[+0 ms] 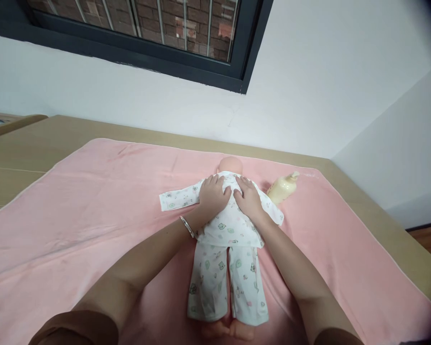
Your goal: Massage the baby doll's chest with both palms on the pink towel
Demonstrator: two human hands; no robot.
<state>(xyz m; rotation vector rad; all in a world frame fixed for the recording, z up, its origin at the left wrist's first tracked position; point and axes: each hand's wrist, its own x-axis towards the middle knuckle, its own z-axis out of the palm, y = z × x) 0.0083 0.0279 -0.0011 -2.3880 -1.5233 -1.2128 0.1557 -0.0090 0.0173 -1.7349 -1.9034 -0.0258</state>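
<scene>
A baby doll [230, 230] in white pajamas with small printed figures lies on a pink blanket [129, 191], its head away from me and its feet toward me. My left hand [213, 195] rests flat on the left side of the doll's upper body, fingers stretched toward its shoulder. On the right side, my right hand [249, 196] lies flat in the same way, its thumb pointing inward. Both palms press on the shirt and hold nothing. One sleeve reaches out to the left; the other slants down to the right. The doll's face is not visible.
A pale yellow pump bottle [283, 188] lies tilted on the blanket, right of the doll's shoulder. The blanket covers a wooden table [75, 125] set against a white wall [290, 96]. Above is a dark-framed window [242, 67] with bars behind the glass.
</scene>
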